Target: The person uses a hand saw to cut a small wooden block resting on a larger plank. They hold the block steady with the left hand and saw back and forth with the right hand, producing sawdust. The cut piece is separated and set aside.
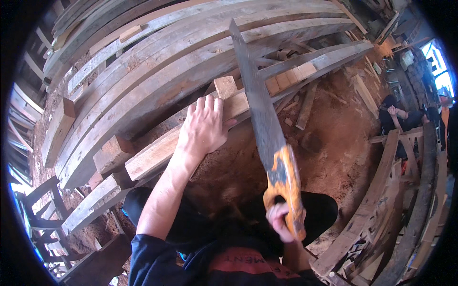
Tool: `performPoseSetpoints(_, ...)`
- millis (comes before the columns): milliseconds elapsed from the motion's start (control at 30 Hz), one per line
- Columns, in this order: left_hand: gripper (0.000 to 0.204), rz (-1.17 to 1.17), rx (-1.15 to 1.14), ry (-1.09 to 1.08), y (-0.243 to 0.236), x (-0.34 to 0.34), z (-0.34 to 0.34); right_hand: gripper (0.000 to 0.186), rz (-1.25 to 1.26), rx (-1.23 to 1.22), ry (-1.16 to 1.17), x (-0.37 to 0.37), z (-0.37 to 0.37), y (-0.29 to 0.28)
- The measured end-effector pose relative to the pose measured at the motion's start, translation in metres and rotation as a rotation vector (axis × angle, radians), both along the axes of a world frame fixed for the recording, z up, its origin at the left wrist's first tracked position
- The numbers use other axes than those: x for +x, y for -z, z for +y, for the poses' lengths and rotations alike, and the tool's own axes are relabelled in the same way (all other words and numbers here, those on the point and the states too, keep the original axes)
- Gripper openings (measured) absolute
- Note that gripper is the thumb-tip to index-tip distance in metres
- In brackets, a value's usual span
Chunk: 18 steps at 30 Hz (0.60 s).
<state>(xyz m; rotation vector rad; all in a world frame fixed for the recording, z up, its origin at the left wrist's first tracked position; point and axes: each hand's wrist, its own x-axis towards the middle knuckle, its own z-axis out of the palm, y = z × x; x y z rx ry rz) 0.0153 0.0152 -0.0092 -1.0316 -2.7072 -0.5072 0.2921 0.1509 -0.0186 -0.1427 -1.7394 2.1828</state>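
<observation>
My left hand (204, 126) lies flat with fingers spread on a long wooden plank (157, 152), pressing it down just left of the saw. My right hand (281, 220) grips the orange handle of a hand saw (260, 102). The dark blade runs up and away from me and crosses the plank beside my left fingers. A small square wood block (225, 86) sits just beyond my left fingertips.
A stack of long thick timber beams (157, 71) fills the upper left. Short offcuts (291, 76) lie right of the blade. Reddish sawdust (329, 138) covers the ground. A wooden frame (386, 190) stands at right, with another person (396, 114) crouched beyond it.
</observation>
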Motion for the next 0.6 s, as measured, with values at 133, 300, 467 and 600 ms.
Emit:
performPoseSetpoints(133,0.048,0.043,0.007,0.002,0.001,0.001,0.000,0.019,-0.024,0.184,-0.035,0.008,0.001,-0.001)
performPoseSetpoints(300,0.055,0.045,-0.038,0.030,-0.004,-0.009,-0.004,0.020,0.020,0.114,0.007,0.006,-0.005,0.008)
performPoseSetpoints(467,0.078,-0.069,-0.121,-0.015,-0.010,-0.007,-0.005,0.020,0.014,0.188,-0.028,-0.006,-0.020,0.004)
performPoseSetpoints(600,0.092,-0.038,-0.155,-0.033,-0.004,-0.009,-0.004,0.018,0.066,0.186,-0.019,-0.007,-0.015,0.009)
